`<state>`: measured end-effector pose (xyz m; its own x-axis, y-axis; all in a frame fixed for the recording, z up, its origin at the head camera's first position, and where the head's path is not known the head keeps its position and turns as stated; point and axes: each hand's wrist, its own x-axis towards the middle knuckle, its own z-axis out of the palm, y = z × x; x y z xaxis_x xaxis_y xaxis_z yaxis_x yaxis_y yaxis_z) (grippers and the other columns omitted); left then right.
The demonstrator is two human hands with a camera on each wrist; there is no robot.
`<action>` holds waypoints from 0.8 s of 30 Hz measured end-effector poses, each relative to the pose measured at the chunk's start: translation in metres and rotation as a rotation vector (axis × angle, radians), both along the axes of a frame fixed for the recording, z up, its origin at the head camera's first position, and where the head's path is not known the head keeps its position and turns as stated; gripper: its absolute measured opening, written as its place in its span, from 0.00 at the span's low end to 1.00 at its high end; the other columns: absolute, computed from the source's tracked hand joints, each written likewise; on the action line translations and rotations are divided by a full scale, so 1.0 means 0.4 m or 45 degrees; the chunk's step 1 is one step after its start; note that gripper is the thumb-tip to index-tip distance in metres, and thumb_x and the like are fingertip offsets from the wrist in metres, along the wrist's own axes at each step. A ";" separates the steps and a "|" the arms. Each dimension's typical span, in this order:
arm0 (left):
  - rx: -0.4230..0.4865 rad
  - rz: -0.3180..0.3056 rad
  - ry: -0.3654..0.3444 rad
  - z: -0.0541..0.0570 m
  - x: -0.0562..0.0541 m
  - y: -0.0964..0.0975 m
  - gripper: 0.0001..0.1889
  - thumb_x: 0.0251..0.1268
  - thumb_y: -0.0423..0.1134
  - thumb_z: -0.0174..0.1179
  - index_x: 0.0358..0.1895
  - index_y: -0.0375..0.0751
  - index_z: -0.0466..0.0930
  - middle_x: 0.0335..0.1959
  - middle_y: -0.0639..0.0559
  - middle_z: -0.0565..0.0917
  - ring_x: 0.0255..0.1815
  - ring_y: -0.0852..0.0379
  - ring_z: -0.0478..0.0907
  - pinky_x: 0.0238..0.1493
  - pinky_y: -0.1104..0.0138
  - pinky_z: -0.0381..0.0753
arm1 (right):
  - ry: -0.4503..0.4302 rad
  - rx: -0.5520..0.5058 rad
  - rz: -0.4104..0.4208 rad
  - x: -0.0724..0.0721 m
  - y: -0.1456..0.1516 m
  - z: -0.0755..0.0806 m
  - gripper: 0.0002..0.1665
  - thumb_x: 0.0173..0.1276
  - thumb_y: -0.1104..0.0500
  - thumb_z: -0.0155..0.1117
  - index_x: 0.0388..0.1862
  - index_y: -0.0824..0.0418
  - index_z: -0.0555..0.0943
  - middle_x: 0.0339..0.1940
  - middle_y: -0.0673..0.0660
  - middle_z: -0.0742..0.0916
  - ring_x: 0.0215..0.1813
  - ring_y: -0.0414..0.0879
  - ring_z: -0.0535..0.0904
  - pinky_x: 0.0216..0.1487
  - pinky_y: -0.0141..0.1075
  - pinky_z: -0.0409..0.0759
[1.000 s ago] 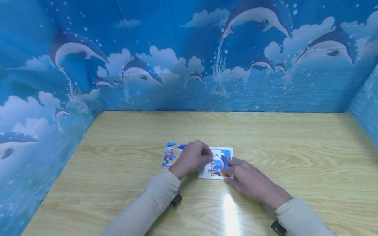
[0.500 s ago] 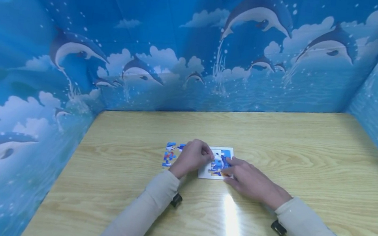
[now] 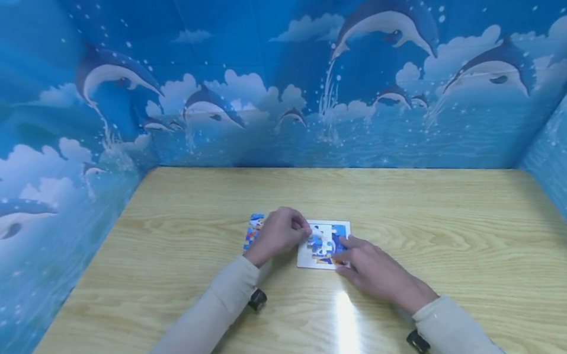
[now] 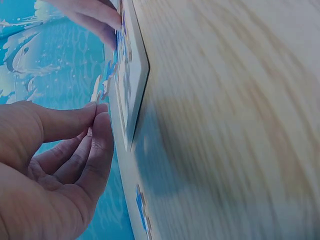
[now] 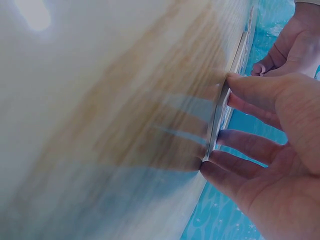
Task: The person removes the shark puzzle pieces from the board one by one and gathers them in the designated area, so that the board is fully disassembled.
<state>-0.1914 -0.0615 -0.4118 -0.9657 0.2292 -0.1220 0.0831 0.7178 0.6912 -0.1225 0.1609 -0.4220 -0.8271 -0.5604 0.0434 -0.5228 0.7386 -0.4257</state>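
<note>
My left hand (image 3: 278, 233) is over the left part of a white-framed jigsaw puzzle board (image 3: 306, 261). Its thumb and fingertips pinch a thin puzzle piece (image 4: 96, 89), seen almost edge-on in the left wrist view. Joined pieces (image 3: 325, 243) with a white and blue picture lie inside the frame, and bare white backing shows along its left side. My right hand (image 3: 370, 269) rests at the board's right side, its fingers fairly straight and spread. In the right wrist view its thumb and fingertips touch the edge of the board (image 5: 216, 120).
Loose puzzle pieces (image 3: 253, 233) in blue, red and white lie on the table left of the board, partly hidden behind my left hand. The wood-grain table (image 3: 183, 283) is bounded by a blue dolphin-print curtain (image 3: 249, 107) at the back and sides.
My left hand has drawn back slightly to the left, uncovering more of the white and blue picture. My right hand and the board have stayed in place.
</note>
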 end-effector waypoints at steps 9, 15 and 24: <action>-0.008 0.087 -0.038 0.009 -0.002 -0.057 0.02 0.64 0.37 0.70 0.35 0.44 0.87 0.30 0.54 0.84 0.32 0.57 0.81 0.33 0.65 0.81 | -0.005 -0.004 0.001 -0.001 0.000 0.000 0.18 0.70 0.58 0.68 0.56 0.63 0.84 0.69 0.69 0.76 0.73 0.67 0.67 0.71 0.59 0.64; -0.003 0.098 0.000 0.000 -0.005 -0.100 0.03 0.64 0.36 0.70 0.36 0.41 0.87 0.30 0.52 0.85 0.32 0.56 0.81 0.33 0.66 0.81 | 0.002 -0.006 0.009 -0.001 0.000 0.000 0.18 0.70 0.58 0.68 0.56 0.63 0.85 0.68 0.68 0.77 0.73 0.67 0.66 0.71 0.59 0.63; -0.015 0.167 -0.045 0.004 0.000 -0.137 0.03 0.64 0.35 0.69 0.37 0.41 0.87 0.31 0.50 0.85 0.29 0.55 0.81 0.28 0.66 0.81 | 0.003 -0.008 0.010 -0.001 0.001 -0.003 0.17 0.70 0.58 0.68 0.55 0.63 0.85 0.68 0.68 0.78 0.74 0.67 0.66 0.71 0.59 0.64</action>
<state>-0.1915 -0.1164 -0.4101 -0.9824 0.0992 -0.1584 -0.0366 0.7292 0.6834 -0.1227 0.1612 -0.4231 -0.8223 -0.5669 0.0486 -0.5297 0.7316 -0.4292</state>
